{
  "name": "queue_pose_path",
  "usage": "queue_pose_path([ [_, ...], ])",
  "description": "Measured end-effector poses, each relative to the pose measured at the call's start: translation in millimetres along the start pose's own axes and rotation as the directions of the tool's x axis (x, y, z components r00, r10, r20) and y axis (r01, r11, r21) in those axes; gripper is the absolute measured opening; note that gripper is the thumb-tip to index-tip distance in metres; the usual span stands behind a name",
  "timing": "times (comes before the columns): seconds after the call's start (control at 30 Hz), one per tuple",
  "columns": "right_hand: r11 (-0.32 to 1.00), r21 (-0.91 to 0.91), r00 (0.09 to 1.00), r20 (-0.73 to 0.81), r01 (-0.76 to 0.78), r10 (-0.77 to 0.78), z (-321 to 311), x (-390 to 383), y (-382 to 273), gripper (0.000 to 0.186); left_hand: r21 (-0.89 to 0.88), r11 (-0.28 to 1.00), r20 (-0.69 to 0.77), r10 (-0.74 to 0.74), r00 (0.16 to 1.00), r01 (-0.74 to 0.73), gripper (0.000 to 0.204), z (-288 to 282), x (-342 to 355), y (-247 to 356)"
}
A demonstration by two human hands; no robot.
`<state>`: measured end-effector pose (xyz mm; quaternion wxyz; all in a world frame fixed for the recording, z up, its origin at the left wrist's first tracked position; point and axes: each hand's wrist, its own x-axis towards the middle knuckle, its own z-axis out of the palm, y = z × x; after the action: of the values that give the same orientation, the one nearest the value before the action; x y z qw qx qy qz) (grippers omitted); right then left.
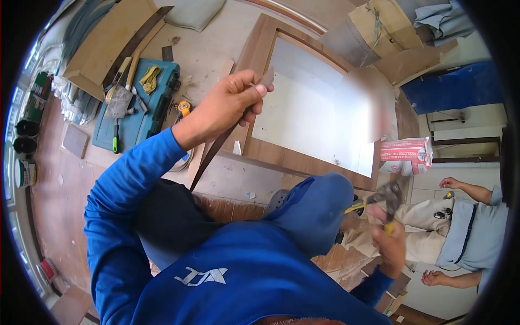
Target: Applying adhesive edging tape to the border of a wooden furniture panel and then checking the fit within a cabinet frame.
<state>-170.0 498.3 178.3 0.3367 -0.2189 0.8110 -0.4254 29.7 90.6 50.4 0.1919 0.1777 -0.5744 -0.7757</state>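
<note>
My left hand (241,100) is closed, pinching a thin dark brown strip (210,161) near its end. One tip of the strip points up past my fingers, and the rest hangs down toward my dark-trousered leg. Behind that hand lies a wood-grain frame (265,154) around a white panel (309,103). Lower right, beside my raised knee, my right hand (390,246) is wrapped round a hand tool (391,196) with a dark metal head and yellow on its handles. Motion blurs the tool, so its exact kind cannot be made out.
On the left, a teal tool case (142,122) carries a yellow glove (150,79), a trowel and other hand tools. An orange tape measure (184,108) lies near my left forearm. A cement bag (407,155) sits beyond the frame. Another person (471,233) stands at the right, hands apart.
</note>
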Motion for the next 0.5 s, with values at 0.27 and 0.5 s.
queue_pose_path([
  [0.27,0.901,0.369,0.969,0.009,0.228,-0.248,71,65,46,0.074,-0.043,0.998,-0.058,-0.043,0.997,0.041,0.023,-25,2,1],
  [0.5,0.960,0.250,0.929,0.311,0.124,-0.201,90,97,-9,0.070,-0.074,0.997,-0.004,0.010,1.000,-0.010,0.023,-27,8,6],
])
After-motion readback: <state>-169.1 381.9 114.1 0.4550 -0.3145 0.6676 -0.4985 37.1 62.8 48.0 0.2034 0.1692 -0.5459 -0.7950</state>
